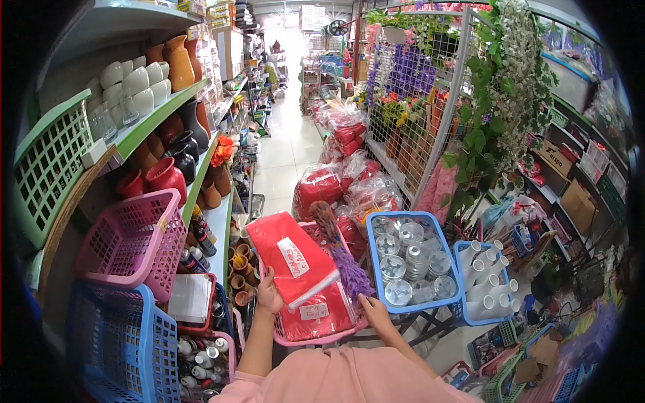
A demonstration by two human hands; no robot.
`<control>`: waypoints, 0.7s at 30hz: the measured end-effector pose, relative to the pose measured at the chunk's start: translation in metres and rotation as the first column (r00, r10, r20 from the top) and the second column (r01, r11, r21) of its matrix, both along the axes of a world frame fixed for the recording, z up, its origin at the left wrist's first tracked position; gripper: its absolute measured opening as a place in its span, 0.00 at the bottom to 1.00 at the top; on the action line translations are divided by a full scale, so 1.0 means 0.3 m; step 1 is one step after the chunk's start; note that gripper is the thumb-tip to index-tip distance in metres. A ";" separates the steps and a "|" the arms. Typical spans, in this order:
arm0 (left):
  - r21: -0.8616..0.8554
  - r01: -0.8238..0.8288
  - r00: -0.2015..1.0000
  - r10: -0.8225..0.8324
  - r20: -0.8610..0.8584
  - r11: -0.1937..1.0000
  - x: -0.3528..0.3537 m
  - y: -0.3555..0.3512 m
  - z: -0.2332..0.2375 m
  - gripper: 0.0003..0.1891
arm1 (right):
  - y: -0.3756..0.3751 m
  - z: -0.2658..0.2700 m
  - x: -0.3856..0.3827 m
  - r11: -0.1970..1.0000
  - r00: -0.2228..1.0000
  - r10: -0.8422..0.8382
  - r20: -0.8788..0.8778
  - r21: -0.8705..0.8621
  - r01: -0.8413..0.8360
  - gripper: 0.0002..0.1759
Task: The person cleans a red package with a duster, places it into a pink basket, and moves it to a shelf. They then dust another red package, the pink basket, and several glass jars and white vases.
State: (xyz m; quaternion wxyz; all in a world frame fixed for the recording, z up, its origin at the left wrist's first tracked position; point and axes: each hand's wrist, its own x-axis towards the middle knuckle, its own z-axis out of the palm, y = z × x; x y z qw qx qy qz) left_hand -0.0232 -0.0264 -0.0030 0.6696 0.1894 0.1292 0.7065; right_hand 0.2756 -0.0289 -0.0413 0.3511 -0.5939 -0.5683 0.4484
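Observation:
A pink plastic basket [322,340] is right in front of my body. My left hand [269,295] is closed at its left rim, thumb up beside a red plastic packet [285,245]. That packet has a white handwritten label and lies tilted across the basket. Under it is a second red labelled packet [336,299]. My right hand [373,314] is closed at the right rim, against the tips of a bunch of purple dried flowers [351,272]. The flowers lie along the basket's right side, brown end pointing away. Most fingers of both hands are hidden below the rim.
To the right, a blue basket [418,311] holds clear round containers; another blue basket [463,312] holds white vases. Shelves with pots and a pink basket [127,265] line the left. Bagged red goods [319,185] are piled ahead, beside a tiled aisle [277,158].

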 end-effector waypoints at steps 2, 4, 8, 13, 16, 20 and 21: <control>0.015 0.002 1.000 -0.002 0.009 1.000 0.026 -0.029 0.038 0.23 | 0.003 0.044 -0.023 0.992 0.976 -0.044 -0.215 -0.126 0.017 0.28; 0.042 -0.063 0.998 0.064 -0.020 0.997 0.075 -0.058 0.089 0.23 | 0.003 0.118 -0.033 0.943 0.835 -0.117 -0.538 -0.325 -0.077 0.23; -0.048 0.082 0.992 -0.077 0.102 0.996 0.104 -0.033 0.012 0.22 | 0.055 0.202 -0.060 0.941 0.672 -0.040 -0.739 -0.255 -0.224 0.19; -0.126 0.154 0.985 -0.142 0.097 0.980 0.102 0.041 -0.139 0.24 | 0.101 0.255 -0.096 0.970 0.701 -0.025 -0.713 -0.187 -0.155 0.16; -0.422 -0.241 0.927 0.078 -0.367 0.874 0.136 0.071 -0.176 0.31 | 0.099 0.319 -0.119 0.997 0.766 0.011 -0.643 -0.053 -0.059 0.16; -0.335 -0.161 0.750 -0.106 -0.653 0.928 0.188 0.020 -0.092 0.38 | 0.130 0.327 -0.137 0.944 0.948 0.162 -0.273 0.321 -0.069 0.18; -0.338 -0.164 0.752 -0.104 -0.650 0.927 0.198 0.010 -0.067 0.38 | 0.127 0.327 -0.138 0.945 0.948 0.165 -0.271 0.319 -0.073 0.18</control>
